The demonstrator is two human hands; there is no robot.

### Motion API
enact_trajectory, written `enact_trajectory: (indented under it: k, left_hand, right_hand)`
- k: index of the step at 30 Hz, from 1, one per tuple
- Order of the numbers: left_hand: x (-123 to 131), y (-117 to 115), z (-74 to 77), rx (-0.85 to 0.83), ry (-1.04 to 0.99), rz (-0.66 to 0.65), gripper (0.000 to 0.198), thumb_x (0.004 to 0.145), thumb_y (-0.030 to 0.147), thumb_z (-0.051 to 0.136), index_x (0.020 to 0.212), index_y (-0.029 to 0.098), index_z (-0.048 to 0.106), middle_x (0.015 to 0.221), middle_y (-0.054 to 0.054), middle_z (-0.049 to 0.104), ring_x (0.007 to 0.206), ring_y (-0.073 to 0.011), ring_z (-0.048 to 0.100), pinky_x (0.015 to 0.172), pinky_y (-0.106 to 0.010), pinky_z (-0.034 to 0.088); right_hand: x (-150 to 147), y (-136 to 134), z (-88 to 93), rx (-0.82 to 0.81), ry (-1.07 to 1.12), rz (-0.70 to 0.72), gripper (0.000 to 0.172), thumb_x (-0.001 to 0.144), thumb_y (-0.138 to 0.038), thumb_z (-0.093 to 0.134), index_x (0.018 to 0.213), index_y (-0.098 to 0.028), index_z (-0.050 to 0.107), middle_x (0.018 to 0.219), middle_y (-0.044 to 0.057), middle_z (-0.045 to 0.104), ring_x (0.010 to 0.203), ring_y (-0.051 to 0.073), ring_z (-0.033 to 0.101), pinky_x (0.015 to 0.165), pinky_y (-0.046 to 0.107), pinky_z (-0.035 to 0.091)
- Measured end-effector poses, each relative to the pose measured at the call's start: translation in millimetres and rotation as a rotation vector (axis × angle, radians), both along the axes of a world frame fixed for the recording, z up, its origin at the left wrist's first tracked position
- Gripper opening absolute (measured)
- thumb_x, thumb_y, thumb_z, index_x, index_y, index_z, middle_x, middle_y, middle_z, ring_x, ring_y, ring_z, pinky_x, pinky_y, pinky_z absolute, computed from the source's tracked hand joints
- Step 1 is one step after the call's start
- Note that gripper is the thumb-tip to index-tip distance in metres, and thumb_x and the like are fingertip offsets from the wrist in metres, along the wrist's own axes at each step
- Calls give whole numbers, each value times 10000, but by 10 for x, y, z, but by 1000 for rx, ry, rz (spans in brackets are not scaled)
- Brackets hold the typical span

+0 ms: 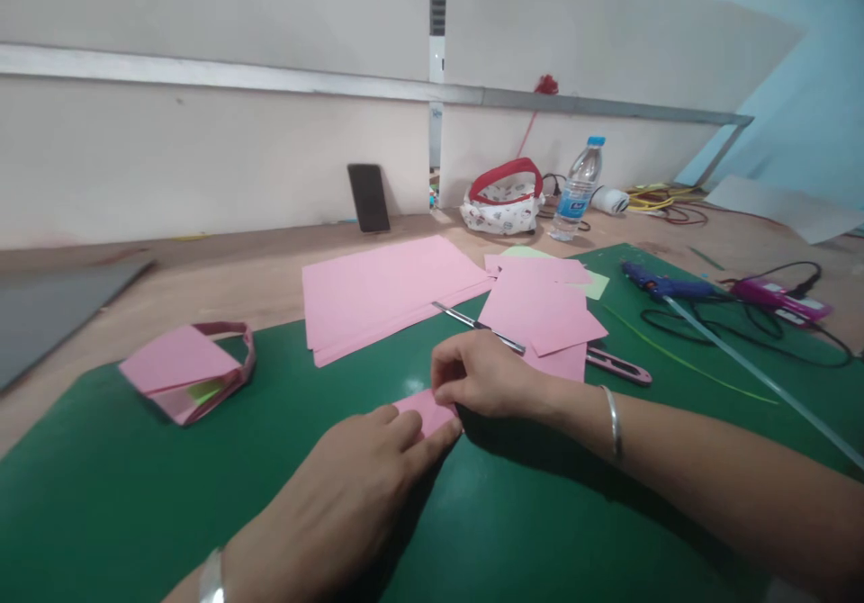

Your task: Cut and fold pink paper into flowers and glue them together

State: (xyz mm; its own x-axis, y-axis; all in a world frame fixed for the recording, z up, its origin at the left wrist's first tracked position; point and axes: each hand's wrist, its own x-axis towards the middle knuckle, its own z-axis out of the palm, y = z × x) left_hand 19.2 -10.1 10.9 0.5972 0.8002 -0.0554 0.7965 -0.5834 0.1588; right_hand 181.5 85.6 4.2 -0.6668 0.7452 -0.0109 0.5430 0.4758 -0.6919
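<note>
A small folded pink paper (427, 410) lies on the green cutting mat (135, 495) in front of me. My left hand (351, 495) rests on its near side, fingers flat and pressing it down. My right hand (482, 376) pinches the paper's far edge with curled fingers; a silver bangle sits on that wrist. Just behind my right hand lies a utility knife (540, 351) with a pink handle, partly under pink square sheets (540, 310).
A stack of large pink sheets (384, 292) lies mid-table. A folded pink paper basket (185, 371) sits left. A blue glue gun (665, 288), a pink tool with cables (779, 299), a water bottle (576, 191), a pouch (503, 198) and a phone (368, 198) stand further back.
</note>
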Motion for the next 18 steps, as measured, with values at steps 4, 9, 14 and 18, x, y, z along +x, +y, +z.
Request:
enact_trajectory:
  k: [4,9,14,18]
  left_hand:
    - [-34,-78,21,-30,-48,-19,436,854,153,362,1261,255,477,906,-59,609,774,-205,548,724,-335,455]
    - [-24,-138,15,-18,-44,51,364,877,268,400,1218,256,527,934,-65,611,854,-236,554,777,-376,455]
    - [39,-244,24,-90,-8,125,345,917,243,333,1191,201,538,953,-80,625,812,-239,568,736,-402,478]
    - [49,-395,-20,-44,27,163,360,915,212,326,1193,151,549,924,-97,641,798,-250,586,704,-398,490]
  right_hand:
    - [-1,-11,-2,58,6,19,116,627,-47,636,633,-163,626,618,-36,589,592,96,529,533,202,346]
    - [-4,-20,-29,132,2,21,104,639,-60,637,631,-162,617,643,-27,588,622,107,517,560,215,341]
    - [2,-24,-12,138,-2,48,119,637,-48,647,615,-159,610,646,-28,592,629,104,527,568,209,348]
    - [10,-6,-18,118,2,57,118,640,-51,663,622,-156,613,643,-29,590,620,101,532,553,203,347]
